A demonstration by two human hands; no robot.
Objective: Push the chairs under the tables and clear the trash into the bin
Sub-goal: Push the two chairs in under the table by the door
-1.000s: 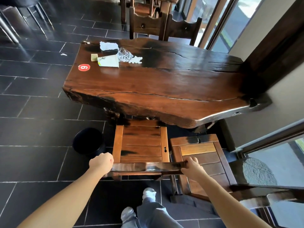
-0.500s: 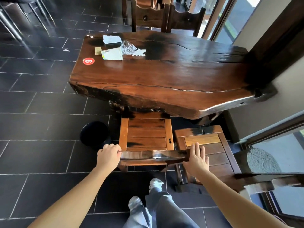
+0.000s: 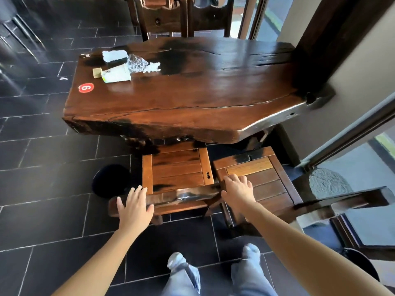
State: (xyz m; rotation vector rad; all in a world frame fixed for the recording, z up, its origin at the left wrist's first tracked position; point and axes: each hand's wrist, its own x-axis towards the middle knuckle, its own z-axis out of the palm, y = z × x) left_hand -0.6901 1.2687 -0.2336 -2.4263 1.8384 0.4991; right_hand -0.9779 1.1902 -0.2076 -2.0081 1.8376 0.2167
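Chair sits only partly under the table, seat mostly sticking out. Both hands are spread flat, gripping nothing: left hand on the backrest end, right hand at the other end. Uneven shove probably skews it into the second chair just beside. Trash waits on the tabletop, bin on the floor nearby.

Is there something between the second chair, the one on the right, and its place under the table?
Nothing visible blocks the right chair: dark floor only lies between its front and the table. The space under the top is in shadow, so I cannot check it.
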